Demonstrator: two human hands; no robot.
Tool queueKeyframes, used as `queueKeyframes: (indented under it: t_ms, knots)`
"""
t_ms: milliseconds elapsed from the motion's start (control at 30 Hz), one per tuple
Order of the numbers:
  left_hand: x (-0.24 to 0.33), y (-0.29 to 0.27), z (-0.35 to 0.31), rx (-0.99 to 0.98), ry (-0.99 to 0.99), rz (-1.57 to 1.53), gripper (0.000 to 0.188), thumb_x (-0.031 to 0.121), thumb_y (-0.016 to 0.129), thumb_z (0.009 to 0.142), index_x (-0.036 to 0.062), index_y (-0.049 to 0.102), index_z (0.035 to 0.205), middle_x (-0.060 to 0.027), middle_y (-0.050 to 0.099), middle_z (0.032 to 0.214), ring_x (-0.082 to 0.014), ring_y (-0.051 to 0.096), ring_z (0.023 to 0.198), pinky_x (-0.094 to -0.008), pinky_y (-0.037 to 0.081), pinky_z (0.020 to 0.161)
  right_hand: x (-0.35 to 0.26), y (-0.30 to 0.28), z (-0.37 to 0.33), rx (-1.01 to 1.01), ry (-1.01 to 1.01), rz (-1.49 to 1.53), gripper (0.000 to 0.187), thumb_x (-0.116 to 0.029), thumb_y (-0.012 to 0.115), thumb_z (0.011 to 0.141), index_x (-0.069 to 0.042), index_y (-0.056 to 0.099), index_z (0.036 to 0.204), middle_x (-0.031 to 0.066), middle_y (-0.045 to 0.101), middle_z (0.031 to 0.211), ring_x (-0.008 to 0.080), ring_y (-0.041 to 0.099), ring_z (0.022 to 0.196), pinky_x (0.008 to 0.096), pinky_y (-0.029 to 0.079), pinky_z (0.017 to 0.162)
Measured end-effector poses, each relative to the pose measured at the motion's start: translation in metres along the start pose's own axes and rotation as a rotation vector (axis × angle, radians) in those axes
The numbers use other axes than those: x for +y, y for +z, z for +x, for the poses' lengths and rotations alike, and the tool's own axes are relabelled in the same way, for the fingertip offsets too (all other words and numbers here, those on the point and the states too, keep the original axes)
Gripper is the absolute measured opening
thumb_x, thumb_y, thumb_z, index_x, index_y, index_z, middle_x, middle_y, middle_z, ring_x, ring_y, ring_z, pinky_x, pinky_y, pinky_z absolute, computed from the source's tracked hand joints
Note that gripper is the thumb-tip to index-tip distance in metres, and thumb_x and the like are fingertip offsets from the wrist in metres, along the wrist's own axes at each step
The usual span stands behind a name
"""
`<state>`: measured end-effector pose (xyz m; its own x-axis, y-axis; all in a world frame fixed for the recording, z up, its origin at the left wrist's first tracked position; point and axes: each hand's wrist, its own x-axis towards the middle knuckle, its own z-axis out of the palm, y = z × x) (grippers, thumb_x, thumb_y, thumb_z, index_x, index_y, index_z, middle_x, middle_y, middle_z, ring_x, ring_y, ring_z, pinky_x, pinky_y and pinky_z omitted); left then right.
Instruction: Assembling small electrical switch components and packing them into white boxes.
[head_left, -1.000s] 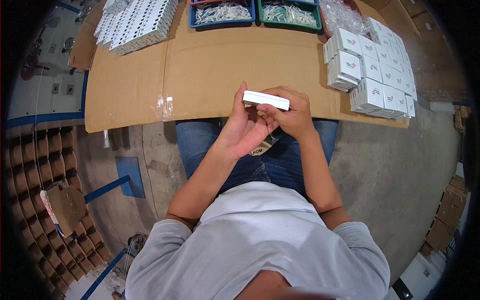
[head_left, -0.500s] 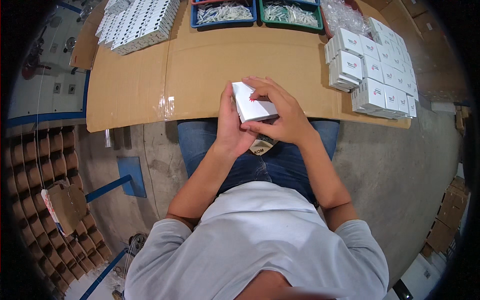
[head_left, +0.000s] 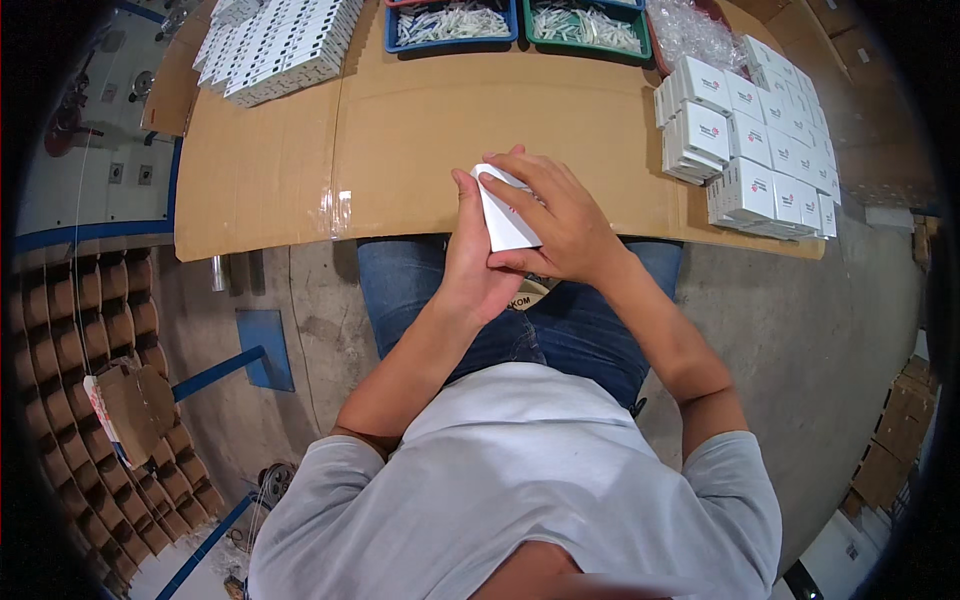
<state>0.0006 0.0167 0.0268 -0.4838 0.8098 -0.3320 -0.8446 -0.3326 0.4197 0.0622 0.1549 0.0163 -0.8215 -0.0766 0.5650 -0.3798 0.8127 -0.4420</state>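
Observation:
A small white cardboard box point(head_left: 511, 230) with a red mark is held between both hands, just above the near edge of the table. My left hand point(head_left: 474, 255) wraps its left side and underside, thumb up along the edge. Over the top and right side lies my right hand point(head_left: 562, 222), its fingers across the upper face and its thumb at the near end. The fingers cover much of the box, so whether its flap is closed cannot be seen.
Brown cardboard covers the table point(head_left: 420, 130). Stacked white boxes point(head_left: 770, 150) stand at the right, and rows of white packages point(head_left: 285, 50) at the far left. Blue point(head_left: 388, 45) and green trays point(head_left: 590, 52) hold small white pieces; beside them lies clear plastic wrapping point(head_left: 692, 35).
The box has turned and tilted in my hands, so less of its top face shows. My right hand has shifted further over it, while the left still supports it.

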Motion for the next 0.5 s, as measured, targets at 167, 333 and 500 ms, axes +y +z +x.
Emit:
queueKeyframes:
  t_ms: [167,333,500]
  knots:
    - [-0.0054,-0.0036,0.0024,0.036,-0.004,0.037,0.074,0.069,0.030,0.105,0.0160,0.042,0.154,-0.0051,0.053,0.146,-0.0207,0.052,0.135,-0.0374,0.048,0.109,0.0034,0.0026,-0.0058,0.009,-0.042,-0.029,0.075,-0.054,0.072,0.085,-0.001,0.061,0.136,0.0235,0.057,0.139,0.0414,0.060,0.120,0.0512,0.048,0.102]
    - [-0.0076,-0.0016,0.0004,0.048,-0.024,0.031,0.073,0.068,0.031,0.105,0.0145,0.045,0.152,-0.0043,0.055,0.143,-0.0198,0.055,0.132,-0.0357,0.049,0.107,0.0040,-0.0013,-0.0071,0.025,-0.074,-0.023,0.073,-0.052,0.071,0.086,0.002,0.062,0.135,0.0252,0.058,0.138,0.0418,0.060,0.120,0.0517,0.048,0.102]
    - [-0.0088,-0.0005,0.0018,0.046,-0.050,0.041,0.072,0.067,0.030,0.106,0.0146,0.046,0.152,-0.0040,0.056,0.142,-0.0194,0.055,0.131,-0.0360,0.049,0.106,0.0053,-0.0040,-0.0096,0.027,-0.096,-0.007,0.072,-0.050,0.072,0.086,0.001,0.062,0.135,0.0259,0.057,0.139,0.0420,0.059,0.123,0.0533,0.048,0.103]
